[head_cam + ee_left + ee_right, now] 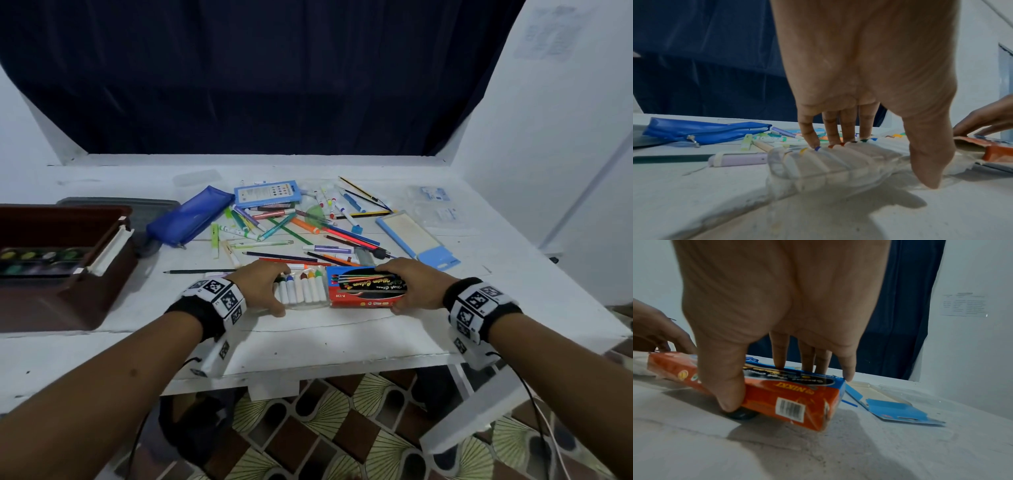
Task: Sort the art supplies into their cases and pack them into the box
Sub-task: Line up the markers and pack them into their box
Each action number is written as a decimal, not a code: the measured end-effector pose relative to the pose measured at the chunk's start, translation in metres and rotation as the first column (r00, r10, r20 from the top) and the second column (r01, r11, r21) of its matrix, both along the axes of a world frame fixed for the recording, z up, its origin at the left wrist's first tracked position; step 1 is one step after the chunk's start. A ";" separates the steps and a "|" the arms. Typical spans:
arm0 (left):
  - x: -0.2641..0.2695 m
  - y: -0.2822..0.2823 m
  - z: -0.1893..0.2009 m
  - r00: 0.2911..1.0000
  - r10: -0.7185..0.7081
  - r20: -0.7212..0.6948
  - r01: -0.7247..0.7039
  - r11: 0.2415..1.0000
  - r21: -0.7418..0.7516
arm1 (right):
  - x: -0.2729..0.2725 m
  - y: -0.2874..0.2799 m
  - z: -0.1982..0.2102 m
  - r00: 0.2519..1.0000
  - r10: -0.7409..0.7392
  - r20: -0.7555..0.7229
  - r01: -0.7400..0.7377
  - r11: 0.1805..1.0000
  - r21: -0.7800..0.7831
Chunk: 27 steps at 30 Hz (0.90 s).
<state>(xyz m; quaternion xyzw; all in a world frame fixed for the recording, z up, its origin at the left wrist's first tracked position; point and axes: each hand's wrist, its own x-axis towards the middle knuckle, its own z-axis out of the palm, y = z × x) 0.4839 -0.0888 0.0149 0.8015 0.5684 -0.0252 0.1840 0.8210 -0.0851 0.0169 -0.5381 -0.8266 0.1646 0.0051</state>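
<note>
Left hand [262,286] gripping paint-tube tray [301,291], right hand [412,286] clamped on red carton [363,291], tray's end hidden inside.

White desk [342,346] carries a brown box [65,270] at left, blue zip pouch [188,216], scattered markers and pencils [294,229], light blue open case [416,240], paint-tube tray [303,289] touching red carton [364,286] near front edge

The right hand [777,313] grips an orange carton [789,402] across its width, thumb pressed on the near long side and fingertips [780,365] on the far edge of the printed top (a barcode faces the camera). The carton rests on the white table [879,451]. The left hand [659,334] touches its far end. Just beside it lies an open blue case [896,410].
</note>
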 end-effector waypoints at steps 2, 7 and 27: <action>0.001 0.001 0.002 1.000 -0.015 0.012 0.015 1.000 -0.005 | 0.001 0.000 -0.001 1.000 0.007 0.020 -0.007 1.000 0.014; 0.000 0.002 0.004 0.997 -0.072 0.008 0.072 0.997 -0.034 | 0.004 -0.001 -0.004 0.995 0.027 0.097 -0.033 0.997 0.064; -0.017 0.008 0.000 0.999 0.015 0.050 -0.011 0.997 -0.075 | 0.019 -0.007 -0.012 0.917 -0.118 -0.381 0.048 0.981 -0.188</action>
